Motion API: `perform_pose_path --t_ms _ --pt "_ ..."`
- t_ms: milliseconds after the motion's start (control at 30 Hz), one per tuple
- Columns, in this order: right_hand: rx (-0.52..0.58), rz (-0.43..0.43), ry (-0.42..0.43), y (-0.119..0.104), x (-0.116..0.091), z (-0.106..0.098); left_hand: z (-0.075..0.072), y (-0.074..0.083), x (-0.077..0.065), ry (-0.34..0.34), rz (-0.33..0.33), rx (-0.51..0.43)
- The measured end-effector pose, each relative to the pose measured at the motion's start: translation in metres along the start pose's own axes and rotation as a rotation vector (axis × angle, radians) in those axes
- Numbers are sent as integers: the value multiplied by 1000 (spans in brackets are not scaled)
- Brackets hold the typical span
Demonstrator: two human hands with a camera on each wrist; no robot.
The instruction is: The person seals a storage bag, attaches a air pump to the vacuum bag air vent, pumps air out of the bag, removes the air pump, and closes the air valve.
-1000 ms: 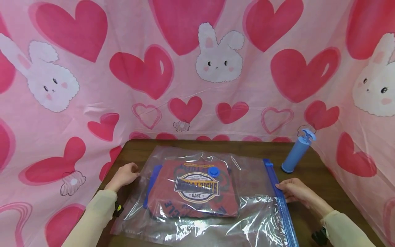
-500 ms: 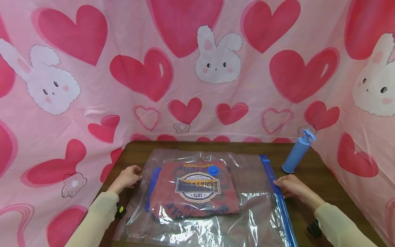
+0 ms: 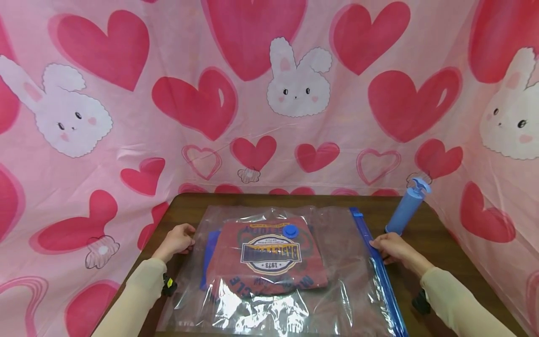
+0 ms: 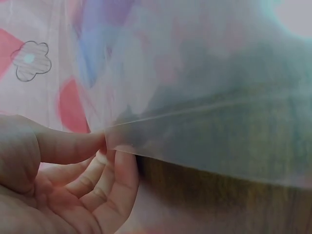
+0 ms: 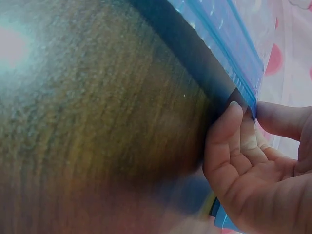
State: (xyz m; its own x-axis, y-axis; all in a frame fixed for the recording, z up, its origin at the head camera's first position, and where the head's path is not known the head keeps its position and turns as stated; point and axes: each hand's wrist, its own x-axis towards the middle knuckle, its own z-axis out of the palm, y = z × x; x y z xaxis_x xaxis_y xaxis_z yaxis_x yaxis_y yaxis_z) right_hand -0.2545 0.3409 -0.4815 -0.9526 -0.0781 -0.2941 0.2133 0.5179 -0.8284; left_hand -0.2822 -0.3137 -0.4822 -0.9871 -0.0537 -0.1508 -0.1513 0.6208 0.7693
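On the brown wooden table (image 3: 261, 200), before the pink heart-printed cloth backdrop (image 3: 252, 119), a folded red garment (image 3: 269, 255) lies inside a flat clear plastic bag (image 3: 341, 245), left of a blue cylindrical pump (image 3: 405, 210).

A dark brown, wood-grained surface (image 3: 439, 244) is carrying a clear bag (image 3: 342, 234) that is lying spread across it, and a blue pump (image 3: 405, 211) is standing near its far right corner.

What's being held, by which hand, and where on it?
A clear plastic bag with a blue zip strip: left hand pinches the plain edge opposite, right hand pinches the strip itself.
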Motion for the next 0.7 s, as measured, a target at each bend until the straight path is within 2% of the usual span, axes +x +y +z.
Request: perform_pose_path --t_ms 400,700 --pt "-14 2 6 -3 2 -2 2 0 1 56 27 6" --pt "-38 -7 -6 -5 4 -3 -1 2 1 29 7 23"
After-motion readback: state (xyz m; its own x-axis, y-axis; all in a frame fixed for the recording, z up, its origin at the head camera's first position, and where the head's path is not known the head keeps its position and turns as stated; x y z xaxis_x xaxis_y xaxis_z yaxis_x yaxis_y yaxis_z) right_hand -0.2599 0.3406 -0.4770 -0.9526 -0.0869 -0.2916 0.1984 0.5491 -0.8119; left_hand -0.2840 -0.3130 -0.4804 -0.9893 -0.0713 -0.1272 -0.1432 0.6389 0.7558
